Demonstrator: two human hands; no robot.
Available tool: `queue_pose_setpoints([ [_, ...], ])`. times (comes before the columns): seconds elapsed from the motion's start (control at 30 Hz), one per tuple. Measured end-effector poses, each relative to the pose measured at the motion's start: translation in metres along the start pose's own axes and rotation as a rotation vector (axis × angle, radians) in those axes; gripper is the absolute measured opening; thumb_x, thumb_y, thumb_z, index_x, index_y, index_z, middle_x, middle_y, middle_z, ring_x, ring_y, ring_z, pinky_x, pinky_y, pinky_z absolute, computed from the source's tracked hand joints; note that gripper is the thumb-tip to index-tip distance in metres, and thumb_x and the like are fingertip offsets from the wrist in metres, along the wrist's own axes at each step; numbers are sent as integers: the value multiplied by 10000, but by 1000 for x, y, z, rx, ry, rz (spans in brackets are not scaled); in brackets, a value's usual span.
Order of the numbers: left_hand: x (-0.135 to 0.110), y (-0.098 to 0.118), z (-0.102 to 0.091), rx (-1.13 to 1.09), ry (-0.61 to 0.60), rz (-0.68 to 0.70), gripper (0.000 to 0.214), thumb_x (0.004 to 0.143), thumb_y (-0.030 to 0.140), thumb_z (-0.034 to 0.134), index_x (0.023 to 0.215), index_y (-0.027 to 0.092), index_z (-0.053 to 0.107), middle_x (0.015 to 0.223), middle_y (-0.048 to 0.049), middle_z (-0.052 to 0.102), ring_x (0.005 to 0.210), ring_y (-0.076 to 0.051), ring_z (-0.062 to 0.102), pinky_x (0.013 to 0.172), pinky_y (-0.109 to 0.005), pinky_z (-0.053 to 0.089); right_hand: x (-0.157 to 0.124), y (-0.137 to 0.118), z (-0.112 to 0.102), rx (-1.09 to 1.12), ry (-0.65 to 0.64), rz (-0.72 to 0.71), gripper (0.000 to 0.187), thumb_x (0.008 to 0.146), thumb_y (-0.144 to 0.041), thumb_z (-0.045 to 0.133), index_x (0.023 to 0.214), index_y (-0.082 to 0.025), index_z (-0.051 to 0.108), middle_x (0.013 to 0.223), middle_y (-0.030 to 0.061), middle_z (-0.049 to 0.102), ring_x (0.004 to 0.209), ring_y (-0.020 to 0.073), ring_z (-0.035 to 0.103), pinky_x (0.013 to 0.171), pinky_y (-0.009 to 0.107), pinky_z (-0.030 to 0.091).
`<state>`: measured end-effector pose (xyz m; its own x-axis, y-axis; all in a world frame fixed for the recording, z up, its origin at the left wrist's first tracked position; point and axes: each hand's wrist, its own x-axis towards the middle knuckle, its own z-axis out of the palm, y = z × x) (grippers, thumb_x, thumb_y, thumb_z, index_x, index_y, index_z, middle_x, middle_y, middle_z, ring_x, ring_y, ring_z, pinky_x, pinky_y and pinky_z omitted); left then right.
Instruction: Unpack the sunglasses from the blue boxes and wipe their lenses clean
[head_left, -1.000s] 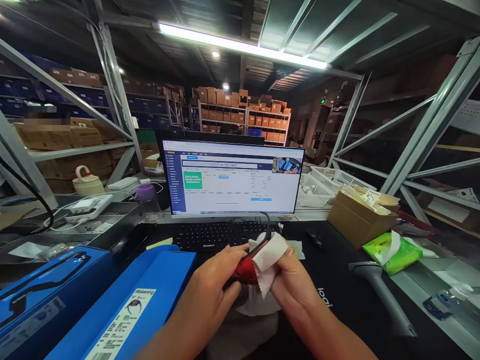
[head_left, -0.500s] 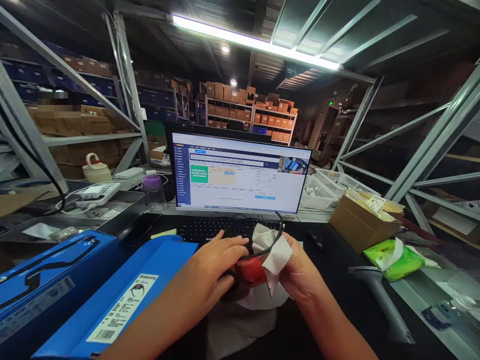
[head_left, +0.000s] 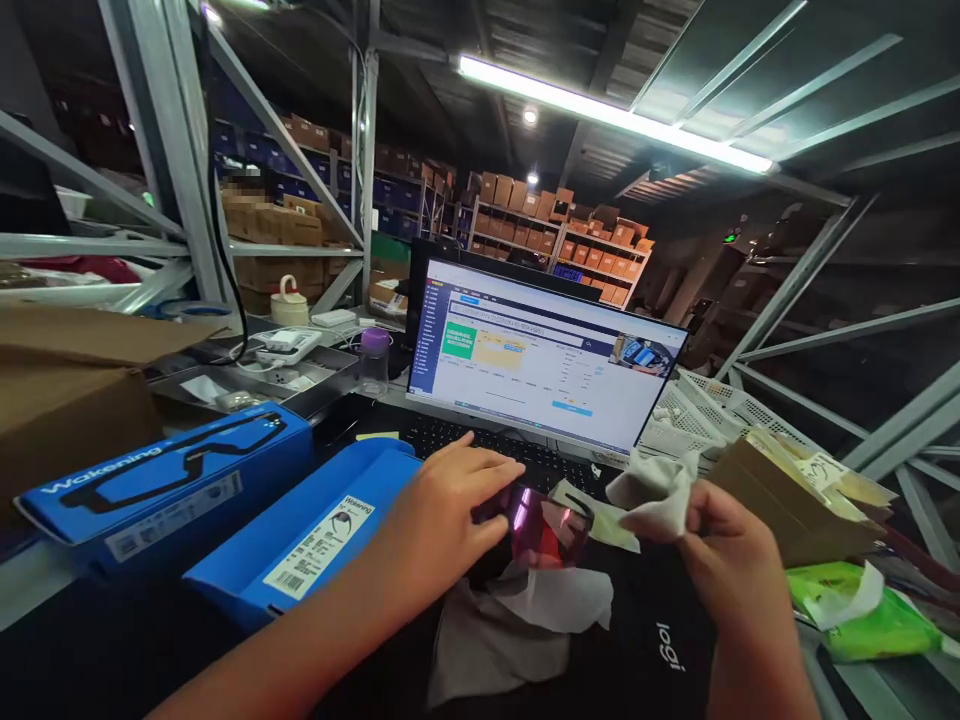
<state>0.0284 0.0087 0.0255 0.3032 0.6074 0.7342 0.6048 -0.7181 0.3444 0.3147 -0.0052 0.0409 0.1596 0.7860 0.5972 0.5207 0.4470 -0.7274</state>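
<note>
My left hand [head_left: 442, 520] grips a pair of glasses with a red lens [head_left: 541, 528] just above the black desk mat [head_left: 645, 640]. Off to the right, apart from the glasses, my right hand [head_left: 731, 550] pinches a small white cleaning cloth [head_left: 651, 490]. Under the glasses lies a grey pouch or cloth [head_left: 495, 640]. Two blue product boxes [head_left: 300, 545] [head_left: 169, 475] sit on the left of the desk.
A lit monitor [head_left: 540, 360] and black keyboard [head_left: 487, 445] stand behind my hands. A brown cardboard box [head_left: 795, 510], white baskets [head_left: 675, 425] and a green tissue pack [head_left: 874, 620] sit to the right. A large cardboard box [head_left: 67, 400] and metal shelving [head_left: 172, 180] fill the left.
My right hand has pulled the white cloth away from the glasses to the right. My left hand keeps the glasses. The view has swung to the left.
</note>
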Motion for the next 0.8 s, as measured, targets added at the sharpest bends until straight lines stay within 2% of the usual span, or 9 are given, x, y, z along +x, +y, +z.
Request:
queue_pose_setpoints([
  [0.17,-2,10,4,16,-96,55,430,739,42,595,1128,196,693,1005,-25,741,932,-171,695,1158,-482,389,-14,-12,35,83,-552,-35,266,675,-92,587,553,-213,383,560,-42,462,562,118,378,540,242,295],
  [0.23,-4,14,8,78,-125,132,343,739,40,592,1033,171,708,893,-27,728,837,-169,684,1116,-450,439,-25,-18,58,110,-564,-2,253,682,-90,540,570,-218,354,549,-49,422,549,114,351,523,240,273],
  [0.37,-6,16,18,234,-160,319,251,843,19,479,776,158,677,734,-27,680,712,-150,645,1080,-413,469,-44,-29,90,-51,-345,-72,312,702,-111,549,568,-217,289,509,-64,321,504,103,263,495,258,185],
  [0.43,-6,14,19,208,-136,331,275,879,32,451,815,168,682,796,-22,709,750,-139,659,1107,-436,441,-44,-31,88,-106,-351,-88,339,722,-107,558,580,-217,270,518,-70,303,505,99,249,496,260,172],
  [0.47,-6,12,18,160,-121,320,248,878,53,478,859,178,691,844,-15,726,776,-137,669,1112,-448,435,-41,-31,81,-86,-430,-76,341,734,-102,554,591,-219,268,532,-70,311,514,99,262,498,253,184],
  [0.6,-4,10,9,-53,-120,236,244,773,102,637,973,224,705,975,23,752,850,-142,696,1102,-462,445,-14,-15,39,132,-938,-54,371,773,-103,570,611,-230,261,546,-77,332,518,92,287,497,233,229],
  [0.67,-5,11,9,-89,-129,197,269,745,100,659,976,228,711,973,30,754,851,-144,698,1087,-442,465,-5,-8,26,186,-1063,-101,399,755,-89,580,582,-225,246,528,-81,297,506,86,252,491,239,220],
  [0.73,-7,14,15,-80,-136,187,254,743,95,650,956,217,715,939,23,750,828,-147,692,1064,-422,488,-6,-6,27,190,-1030,-68,383,702,-68,574,557,-220,254,522,-79,293,508,83,243,485,240,216],
  [0.8,-10,16,25,-38,-139,222,225,756,73,608,914,193,714,873,10,736,772,-147,674,1046,-412,503,-14,-12,40,145,-870,40,318,641,-63,557,552,-217,294,524,-76,323,517,83,267,480,235,215],
])
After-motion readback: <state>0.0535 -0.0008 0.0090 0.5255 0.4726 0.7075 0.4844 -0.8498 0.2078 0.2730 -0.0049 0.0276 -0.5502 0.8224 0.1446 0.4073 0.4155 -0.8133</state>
